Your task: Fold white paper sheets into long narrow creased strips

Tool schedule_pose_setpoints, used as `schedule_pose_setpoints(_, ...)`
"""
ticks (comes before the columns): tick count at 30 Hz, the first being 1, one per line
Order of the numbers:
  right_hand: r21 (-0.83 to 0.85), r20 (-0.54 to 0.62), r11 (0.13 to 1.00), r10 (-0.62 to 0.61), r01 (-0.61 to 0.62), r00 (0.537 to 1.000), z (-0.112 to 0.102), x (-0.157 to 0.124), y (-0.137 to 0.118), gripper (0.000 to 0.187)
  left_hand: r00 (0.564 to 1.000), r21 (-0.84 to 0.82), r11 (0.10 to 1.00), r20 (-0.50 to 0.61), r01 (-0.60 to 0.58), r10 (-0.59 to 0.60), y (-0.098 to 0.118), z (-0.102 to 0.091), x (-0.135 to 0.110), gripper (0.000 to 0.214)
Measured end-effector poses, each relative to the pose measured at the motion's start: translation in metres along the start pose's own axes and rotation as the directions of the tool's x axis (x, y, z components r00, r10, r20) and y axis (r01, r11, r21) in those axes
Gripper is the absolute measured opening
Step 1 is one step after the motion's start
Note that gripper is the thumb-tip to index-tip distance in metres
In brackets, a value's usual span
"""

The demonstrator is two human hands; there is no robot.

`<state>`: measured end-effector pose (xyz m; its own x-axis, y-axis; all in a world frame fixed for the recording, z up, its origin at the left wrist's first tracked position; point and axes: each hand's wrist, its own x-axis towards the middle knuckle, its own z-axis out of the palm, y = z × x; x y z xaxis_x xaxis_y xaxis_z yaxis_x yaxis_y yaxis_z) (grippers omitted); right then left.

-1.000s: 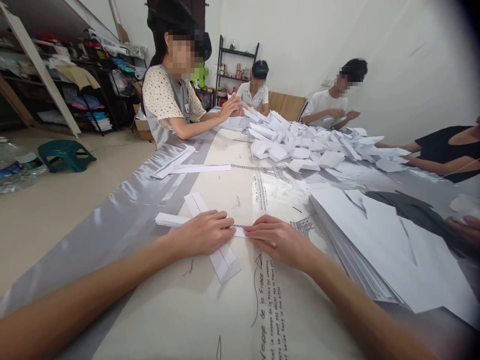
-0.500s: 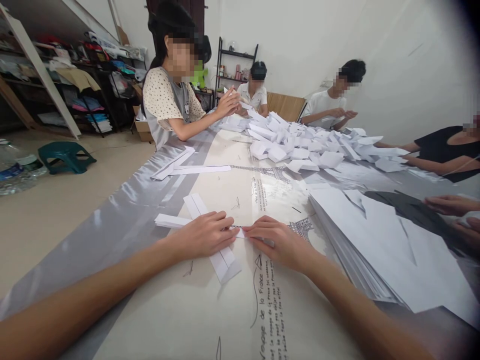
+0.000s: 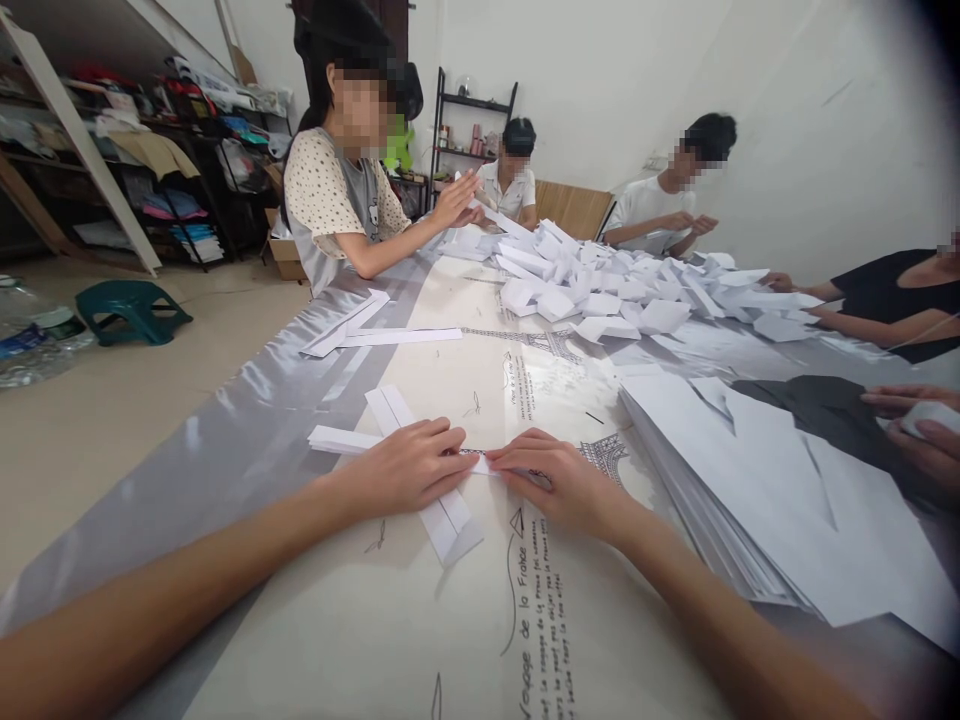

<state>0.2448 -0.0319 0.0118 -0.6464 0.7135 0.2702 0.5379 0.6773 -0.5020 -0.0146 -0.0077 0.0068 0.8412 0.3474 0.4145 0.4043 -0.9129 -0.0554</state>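
Fingertips of my left hand [image 3: 412, 468] and my right hand [image 3: 559, 478] meet over the table, pinching a small white piece of folded paper [image 3: 484, 466] from either side. Most of that paper is covered by the fingers. Under my left hand lies a folded white paper strip [image 3: 448, 528], slanting across the printed tablecloth [image 3: 360, 620]. Another folded strip [image 3: 341, 440] sticks out behind the same hand to the left; whether it joins the pinched piece cannot be seen.
A stack of white sheets [image 3: 757, 480] lies to the right. Farther back is a large heap of folded papers [image 3: 600, 280]. Folded strips [image 3: 405, 337] rest at the left. Several people sit around the table, one person [image 3: 337, 210] at the left holding paper. A green stool [image 3: 131, 310] stands on the floor.
My hands stay almost in place, fingers still pressed together on the paper. The person at the left lowers their hands slightly, and a hand at the far right shifts around something white.
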Motion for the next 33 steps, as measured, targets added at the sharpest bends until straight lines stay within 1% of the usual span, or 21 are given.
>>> schedule_pose_setpoints(8,0.016,-0.002,1.000,0.014,-0.014,1.000,0.0004,0.0001,-0.0008,0.023,1.000,-0.044,0.999,0.012,0.025,-0.024,-0.0006,0.0016,-0.0010,0.028)
schedule_pose_setpoints(14,-0.002,0.003,1.000,0.014,-0.014,1.000,-0.0001,0.0000,-0.0006,0.024,0.999,-0.070,0.997,0.012,0.039,-0.038,-0.0007,0.0016,-0.0014,0.027)
schedule_pose_setpoints(20,0.002,0.002,1.000,0.012,-0.012,1.000,-0.0012,0.0006,-0.0030,0.026,0.999,-0.095,0.994,-0.010,0.048,-0.050,-0.0015,0.0030,-0.0021,0.029)
schedule_pose_setpoints(28,-0.004,-0.004,1.000,0.007,-0.007,1.000,0.0001,-0.0002,-0.0003,0.026,0.998,-0.117,0.992,-0.030,0.057,-0.060,-0.0021,0.0056,-0.0042,0.027)
schedule_pose_setpoints(33,0.002,0.007,1.000,0.010,-0.010,1.000,-0.0014,-0.0014,-0.0017,0.027,0.996,-0.158,0.984,-0.025,0.078,-0.083,-0.0033,0.0053,-0.0060,0.027)
